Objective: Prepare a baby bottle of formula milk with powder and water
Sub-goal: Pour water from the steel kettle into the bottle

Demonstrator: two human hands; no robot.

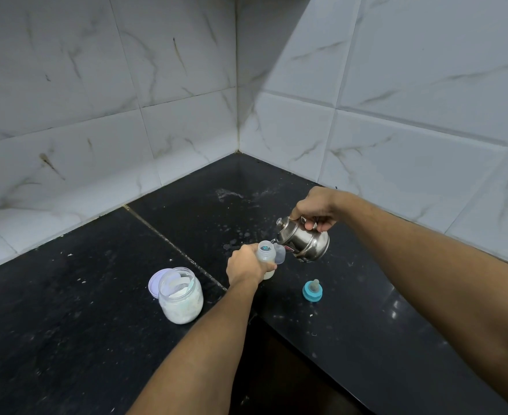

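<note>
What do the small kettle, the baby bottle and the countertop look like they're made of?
Kettle: polished metal, likely stainless steel, given its mirror-like silver surface with bright reflections.
Baby bottle: probably translucent plastic, with a cloudy, see-through wall.
Countertop: glossy black stone, perhaps granite. It is speckled, with a seam between slabs.

**Bottle mid-table, kettle to its right**

The bottle stands on the table in the left hand. Just to its right, the right hand holds the kettle tilted, spout at the bottle's mouth. The jar sits to the left, with the lid behind it. The teat ring lies to the front right.
</note>
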